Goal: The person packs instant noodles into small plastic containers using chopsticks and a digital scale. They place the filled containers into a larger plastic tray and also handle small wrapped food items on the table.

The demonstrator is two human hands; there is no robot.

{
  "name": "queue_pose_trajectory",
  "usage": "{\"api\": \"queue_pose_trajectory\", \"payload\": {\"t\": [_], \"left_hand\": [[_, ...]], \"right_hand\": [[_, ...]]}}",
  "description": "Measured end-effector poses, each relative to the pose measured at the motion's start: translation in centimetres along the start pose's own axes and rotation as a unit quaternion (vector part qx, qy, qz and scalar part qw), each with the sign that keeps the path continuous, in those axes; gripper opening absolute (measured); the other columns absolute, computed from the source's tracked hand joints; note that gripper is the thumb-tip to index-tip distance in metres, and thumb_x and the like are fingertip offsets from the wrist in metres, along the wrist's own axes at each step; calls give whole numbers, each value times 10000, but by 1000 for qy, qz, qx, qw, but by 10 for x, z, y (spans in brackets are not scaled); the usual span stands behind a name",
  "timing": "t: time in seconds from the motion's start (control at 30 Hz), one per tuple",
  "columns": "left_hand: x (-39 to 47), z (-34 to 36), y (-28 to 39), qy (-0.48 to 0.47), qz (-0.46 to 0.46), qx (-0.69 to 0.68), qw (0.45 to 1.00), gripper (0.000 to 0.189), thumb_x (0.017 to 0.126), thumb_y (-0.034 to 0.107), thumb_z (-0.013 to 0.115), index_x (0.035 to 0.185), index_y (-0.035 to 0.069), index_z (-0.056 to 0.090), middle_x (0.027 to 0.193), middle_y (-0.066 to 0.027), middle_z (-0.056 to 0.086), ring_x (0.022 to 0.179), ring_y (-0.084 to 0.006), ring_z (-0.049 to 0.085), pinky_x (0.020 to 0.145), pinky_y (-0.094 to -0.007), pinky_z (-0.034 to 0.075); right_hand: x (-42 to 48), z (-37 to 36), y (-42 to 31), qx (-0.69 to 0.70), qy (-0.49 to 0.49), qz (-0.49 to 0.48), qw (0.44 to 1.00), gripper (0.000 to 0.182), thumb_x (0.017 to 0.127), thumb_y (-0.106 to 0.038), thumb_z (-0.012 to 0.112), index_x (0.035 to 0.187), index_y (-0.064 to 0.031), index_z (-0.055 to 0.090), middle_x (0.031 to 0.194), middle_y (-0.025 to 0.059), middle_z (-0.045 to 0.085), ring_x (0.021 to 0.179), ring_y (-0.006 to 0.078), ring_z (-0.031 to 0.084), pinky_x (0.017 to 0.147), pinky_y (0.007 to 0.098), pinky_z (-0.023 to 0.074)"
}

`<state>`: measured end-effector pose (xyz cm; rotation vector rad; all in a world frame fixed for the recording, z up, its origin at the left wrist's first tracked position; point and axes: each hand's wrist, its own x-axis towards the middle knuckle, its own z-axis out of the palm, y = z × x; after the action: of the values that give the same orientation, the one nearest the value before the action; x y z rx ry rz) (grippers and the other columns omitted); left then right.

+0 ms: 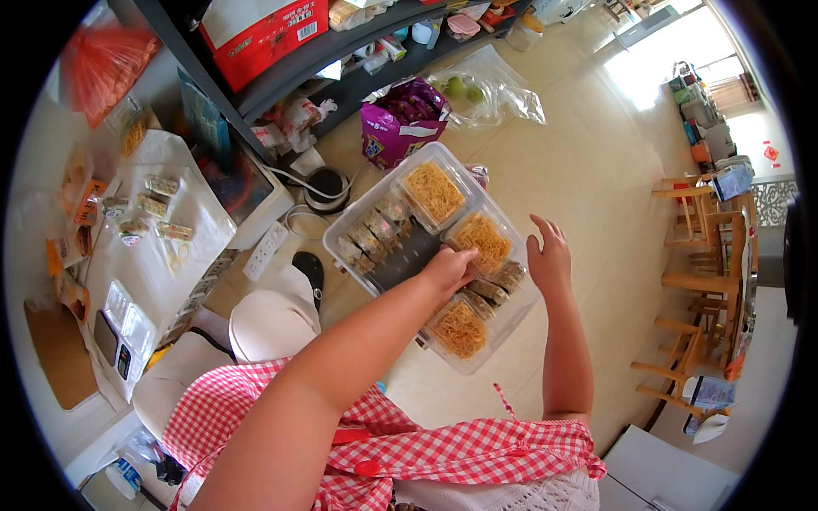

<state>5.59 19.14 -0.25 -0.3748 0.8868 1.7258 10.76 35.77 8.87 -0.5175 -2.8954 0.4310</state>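
In front of me is a clear plastic storage bin (409, 252); what supports it is hidden. Inside lie small clear boxes of golden, floss-like shreds: one at the far end (434, 189), one in the middle (489, 246) and one at the near corner (461, 329). Wrapped bars (369, 239) line the left side, and more wrapped bars (492, 292) sit between the middle and near boxes. My left hand (452, 268) grips the near-left edge of the middle box. Beside the bin's right rim, my right hand (548, 259) is raised, fingers apart, holding nothing.
On the left, a white table (192, 198) bears wrapped bars (153, 204), an empty clear tray (131, 313) and a digital scale (112, 342). A purple bag (402, 121), power strip (265, 251) and cables are on the floor. Dark shelves (300, 51) stand ahead; wooden chairs (684, 358) stand right.
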Motion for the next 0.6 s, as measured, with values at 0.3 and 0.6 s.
{"api": "queue_pose_trajectory", "payload": {"t": [0.3,0.6], "left_hand": [[-9,-10,8,-8,-18,9,1000,221,863,235,556,1032,104,501,1062,-22,537,966,-155,483,856,-353,370],[-231,-78,147,-81,182,135,971,502,878,212,562,1288,-7,373,1257,-136,486,1090,-222,533,953,-326,416]], "right_hand": [[-7,26,48,90,-43,65,993,379,861,-145,524,1228,-57,488,1182,196,540,1106,354,503,919,393,402],[-3,-73,-231,193,-104,-247,944,345,799,-46,543,1142,-9,526,1134,181,550,1065,337,517,896,388,412]]}}
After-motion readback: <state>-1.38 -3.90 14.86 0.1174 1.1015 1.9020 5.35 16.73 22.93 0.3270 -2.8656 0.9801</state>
